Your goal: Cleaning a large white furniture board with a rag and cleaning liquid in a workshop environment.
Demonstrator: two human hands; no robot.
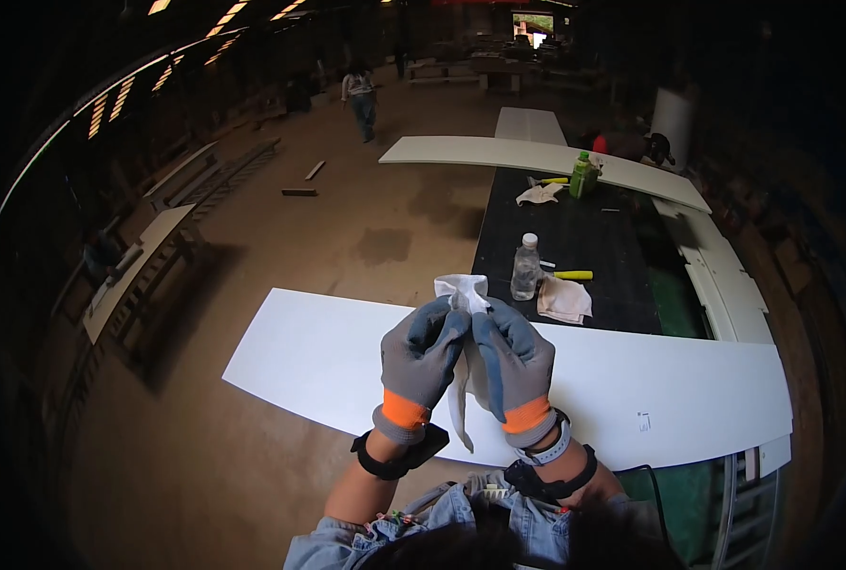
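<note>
Both my hands wear grey gloves with dark blue-grey fingers and orange cuffs. My left hand (pixel 421 353) and my right hand (pixel 514 361) meet in front of me, closed on one white cloth (pixel 463 288). Part of the cloth stands up above the fingertips, and a long end hangs down between the wrists. Beneath the hands lies a long white panel (pixel 318 347), reaching across the work table. Beyond its far edge stands a clear plastic bottle (pixel 525 271) with a white cap. Next to the bottle are a folded pale cloth (pixel 565 300) and a yellow-handled tool (pixel 572 275).
Farther along the black tabletop (pixel 594 237) are a green bottle (pixel 583 177) and another cloth (pixel 540 194). A second white panel (pixel 480 149) crosses the far end. More panels lie along the right side. A person (pixel 360 100) is in the background; another person (pixel 632 145) bends beyond the panel.
</note>
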